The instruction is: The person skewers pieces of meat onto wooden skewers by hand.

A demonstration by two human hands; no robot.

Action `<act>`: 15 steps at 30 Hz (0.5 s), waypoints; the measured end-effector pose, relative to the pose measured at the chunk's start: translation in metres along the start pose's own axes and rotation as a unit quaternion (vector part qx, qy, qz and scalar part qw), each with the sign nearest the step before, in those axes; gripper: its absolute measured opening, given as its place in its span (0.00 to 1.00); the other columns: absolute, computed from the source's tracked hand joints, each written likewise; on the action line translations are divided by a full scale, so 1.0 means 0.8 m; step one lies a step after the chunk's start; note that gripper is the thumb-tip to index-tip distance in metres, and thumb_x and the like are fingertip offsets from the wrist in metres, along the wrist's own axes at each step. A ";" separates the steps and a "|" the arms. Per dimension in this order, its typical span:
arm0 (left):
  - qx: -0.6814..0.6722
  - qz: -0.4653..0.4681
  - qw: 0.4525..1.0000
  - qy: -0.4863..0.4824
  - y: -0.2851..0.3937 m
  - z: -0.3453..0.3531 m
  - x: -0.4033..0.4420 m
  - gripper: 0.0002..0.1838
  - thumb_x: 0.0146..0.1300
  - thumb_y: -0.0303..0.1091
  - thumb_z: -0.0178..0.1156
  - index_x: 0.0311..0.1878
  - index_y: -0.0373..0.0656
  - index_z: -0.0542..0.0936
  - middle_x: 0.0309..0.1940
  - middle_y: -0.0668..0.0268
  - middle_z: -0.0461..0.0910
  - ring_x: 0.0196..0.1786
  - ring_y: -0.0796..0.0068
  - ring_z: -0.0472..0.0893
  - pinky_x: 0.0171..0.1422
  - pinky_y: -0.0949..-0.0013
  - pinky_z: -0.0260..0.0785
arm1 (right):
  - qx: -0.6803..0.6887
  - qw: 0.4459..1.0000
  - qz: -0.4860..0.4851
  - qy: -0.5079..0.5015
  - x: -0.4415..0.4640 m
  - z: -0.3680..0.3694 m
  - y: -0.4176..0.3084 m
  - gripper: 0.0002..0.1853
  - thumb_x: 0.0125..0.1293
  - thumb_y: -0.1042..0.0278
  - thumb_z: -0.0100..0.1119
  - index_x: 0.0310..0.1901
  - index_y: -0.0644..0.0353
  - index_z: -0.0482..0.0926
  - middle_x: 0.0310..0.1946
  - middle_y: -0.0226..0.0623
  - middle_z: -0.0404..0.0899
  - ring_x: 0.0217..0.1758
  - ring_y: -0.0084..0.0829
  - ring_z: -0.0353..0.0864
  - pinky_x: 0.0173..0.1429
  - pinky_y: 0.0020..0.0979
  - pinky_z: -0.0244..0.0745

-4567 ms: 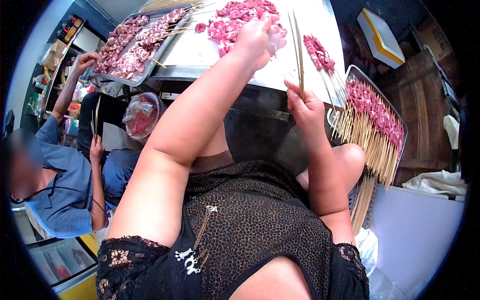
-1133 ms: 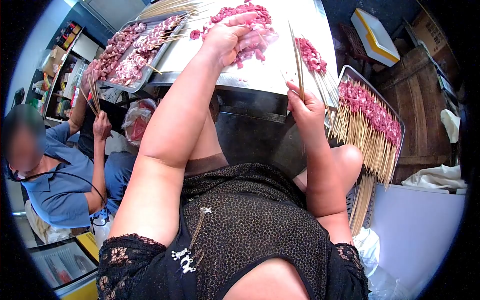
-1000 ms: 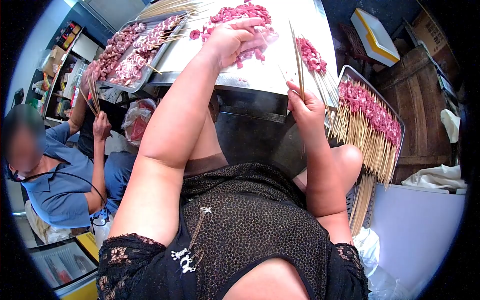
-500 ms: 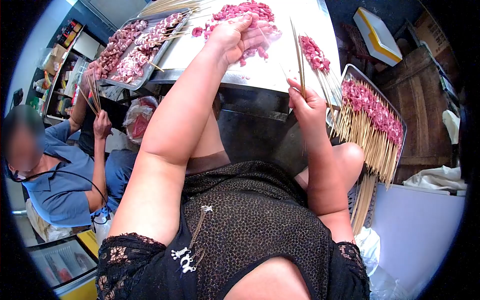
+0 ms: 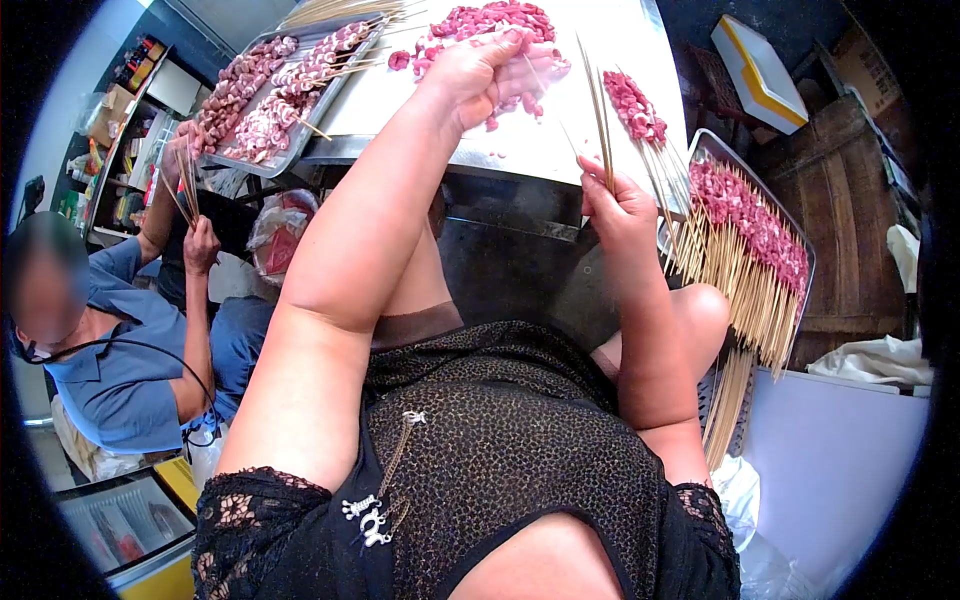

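My left hand (image 5: 478,82) reaches over the table beside a pile of cut pink-red meat (image 5: 490,22). Its palm is turned up, with the fingers stretched out and slightly smeared; I make out no piece firmly gripped in it. Several thin wooden skewers (image 5: 603,125) are pinched between thumb and fingers of my right hand (image 5: 620,212), just off the table's front edge. One of them slants toward my left hand. Right of these, loaded meat skewers (image 5: 634,108) lie on the white tabletop (image 5: 400,115), their bare ends toward me.
A metal tray (image 5: 808,262) of meat skewers stands at right, and another tray (image 5: 290,160) of skewered meat at the table's left. A seated co-worker (image 5: 140,350) holds skewers at left. A plastic-lined bin (image 5: 280,235) stands under the table. A white-and-yellow box (image 5: 760,75) is at back right.
The view has shifted very slightly. My left hand has moved a little to the right, its fingers still outstretched. My right hand keeps its pinch on the skewers.
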State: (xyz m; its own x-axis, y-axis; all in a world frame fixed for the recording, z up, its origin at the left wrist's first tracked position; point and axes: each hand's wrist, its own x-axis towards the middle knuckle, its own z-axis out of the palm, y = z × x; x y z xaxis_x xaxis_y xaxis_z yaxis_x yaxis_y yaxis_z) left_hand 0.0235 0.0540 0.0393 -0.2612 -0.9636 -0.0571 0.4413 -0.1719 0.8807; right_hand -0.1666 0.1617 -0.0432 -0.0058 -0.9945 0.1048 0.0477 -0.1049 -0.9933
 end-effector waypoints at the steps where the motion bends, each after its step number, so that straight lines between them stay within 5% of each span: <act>1: -0.008 -0.009 1.000 -0.002 -0.001 -0.001 0.001 0.14 0.70 0.37 0.45 0.45 0.36 0.73 0.50 0.49 0.76 0.52 0.51 0.78 0.35 0.51 0.78 | -0.011 1.000 0.006 0.000 0.000 0.000 -0.001 0.13 0.63 0.73 0.56 0.48 0.62 0.80 0.22 0.20 0.71 0.23 0.12 0.67 0.29 0.16 0.63; 9: -0.025 0.017 0.999 -0.013 -0.013 0.003 0.004 0.11 0.67 0.35 0.50 0.45 0.37 0.74 0.48 0.51 0.77 0.50 0.55 0.79 0.35 0.55 0.78 | 0.018 0.999 -0.027 0.025 0.003 0.008 0.012 0.12 0.64 0.72 0.56 0.48 0.62 0.80 0.22 0.20 0.71 0.23 0.12 0.66 0.28 0.16 0.62; 15: -0.021 0.015 1.000 -0.014 -0.021 0.011 0.004 0.11 0.68 0.33 0.47 0.47 0.37 0.72 0.50 0.50 0.77 0.52 0.58 0.78 0.51 0.62 0.76 | 0.014 0.998 -0.047 0.042 0.005 0.012 0.011 0.12 0.64 0.73 0.55 0.48 0.63 0.79 0.22 0.20 0.71 0.22 0.12 0.65 0.27 0.16 0.62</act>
State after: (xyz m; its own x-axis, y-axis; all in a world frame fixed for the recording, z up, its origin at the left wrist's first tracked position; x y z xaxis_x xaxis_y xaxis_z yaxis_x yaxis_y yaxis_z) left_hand 0.0080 0.0559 0.0286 -0.2720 -0.9621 -0.0178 0.4849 -0.1531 0.8611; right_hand -0.1569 0.1565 -0.0512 -0.0950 -0.9766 0.1927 0.0717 -0.1998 -0.9772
